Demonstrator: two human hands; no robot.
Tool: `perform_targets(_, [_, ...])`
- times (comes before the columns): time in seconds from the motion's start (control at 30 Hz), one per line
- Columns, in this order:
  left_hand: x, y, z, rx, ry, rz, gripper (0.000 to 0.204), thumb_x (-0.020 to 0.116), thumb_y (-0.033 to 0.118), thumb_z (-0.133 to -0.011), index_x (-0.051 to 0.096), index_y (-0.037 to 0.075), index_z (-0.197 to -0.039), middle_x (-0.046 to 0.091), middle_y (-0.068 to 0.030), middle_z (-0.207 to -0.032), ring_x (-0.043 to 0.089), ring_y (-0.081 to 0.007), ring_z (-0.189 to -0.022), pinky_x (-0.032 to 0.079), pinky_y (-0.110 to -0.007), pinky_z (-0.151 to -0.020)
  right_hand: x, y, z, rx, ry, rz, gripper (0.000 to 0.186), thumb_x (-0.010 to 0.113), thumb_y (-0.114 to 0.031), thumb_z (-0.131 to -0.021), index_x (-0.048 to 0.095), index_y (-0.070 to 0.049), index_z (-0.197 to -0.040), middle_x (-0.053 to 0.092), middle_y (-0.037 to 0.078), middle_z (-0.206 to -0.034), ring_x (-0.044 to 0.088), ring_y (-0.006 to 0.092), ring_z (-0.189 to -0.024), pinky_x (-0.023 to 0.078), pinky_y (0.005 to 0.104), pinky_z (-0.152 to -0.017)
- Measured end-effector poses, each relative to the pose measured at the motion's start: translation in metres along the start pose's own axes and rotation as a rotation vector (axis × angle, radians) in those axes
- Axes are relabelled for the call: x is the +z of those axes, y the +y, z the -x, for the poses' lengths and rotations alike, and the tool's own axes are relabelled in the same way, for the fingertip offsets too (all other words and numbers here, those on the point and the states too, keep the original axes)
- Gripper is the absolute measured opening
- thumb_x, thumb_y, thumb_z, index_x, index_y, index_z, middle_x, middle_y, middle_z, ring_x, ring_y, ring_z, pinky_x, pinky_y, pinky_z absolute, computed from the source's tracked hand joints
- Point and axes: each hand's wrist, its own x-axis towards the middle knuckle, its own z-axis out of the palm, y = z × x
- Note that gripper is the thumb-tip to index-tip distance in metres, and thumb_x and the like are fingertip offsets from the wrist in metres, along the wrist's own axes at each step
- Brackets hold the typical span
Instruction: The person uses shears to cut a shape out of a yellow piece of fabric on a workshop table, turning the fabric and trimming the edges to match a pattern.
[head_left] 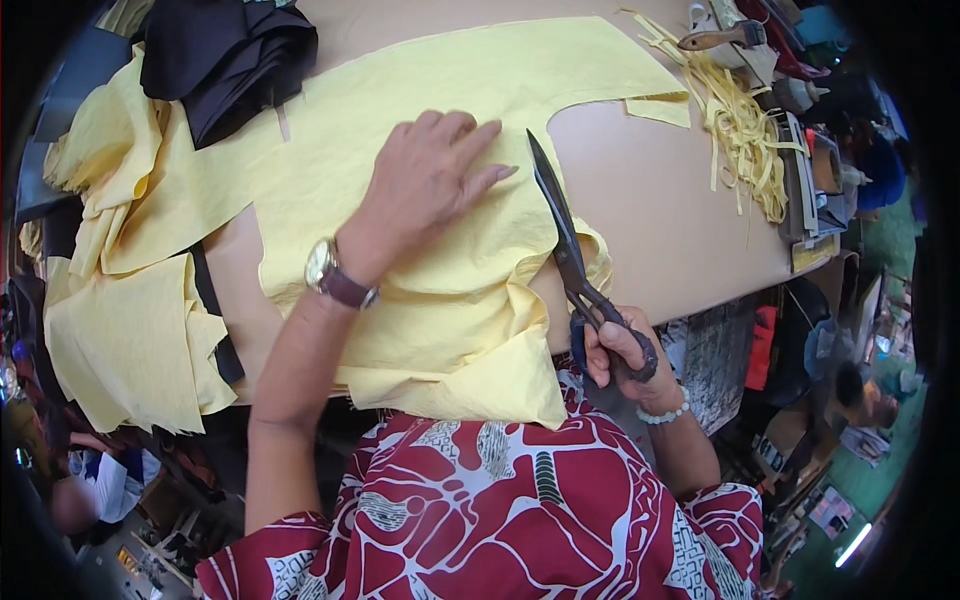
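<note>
Across a smooth tan tabletop, pale yellow woven cloth, rumpled into folds nearest, flat with a curved cutout farther off. Gripped in the right hand, black long-bladed metal scissors at the cloth's right edge. Left hand over the cloth, fingers loosely parted. Beyond, tangled yellow fabric strips.

Folded black cloth lies at upper left of the tan tabletop; a wooden-handled brush rests at upper right, a nozzled bottle near it; green floor shows lower right; a co-worker's white sleeve, lower left.
</note>
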Motion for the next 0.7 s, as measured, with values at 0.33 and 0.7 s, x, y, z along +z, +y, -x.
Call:
perform_targets(0.33, [0.024,-0.016,0.001,-0.011,0.079,-0.088,0.085,0.050,0.063,-0.077,0.035,0.001,-0.132,0.033,-0.0154,-0.138,0.024,-0.0297,-0.131,0.018,-0.046,-0.108,0.002,-0.002,-0.005,-0.028,-0.025,0.057,0.039,0.060,-0.038,-0.082,0.050,-0.001,-0.079,0.045,0.002,-0.056,0.044,0.0101,-0.043,0.037,0.0211,-0.041])
perform_targets(0.7, [0.022,-0.016,0.002,-0.019,0.080,-0.083,0.086,0.054,0.062,-0.076,0.032,0.004,-0.135,0.032,-0.0148,-0.139,0.025,-0.0294,-0.131,0.018,-0.045,-0.108,0.008,-0.007,-0.012,-0.033,-0.012,0.061,0.041,0.061,-0.040,-0.083,0.049,-0.001,-0.077,0.045,0.002,-0.056,0.044,0.0096,-0.042,0.036,0.0209,-0.040])
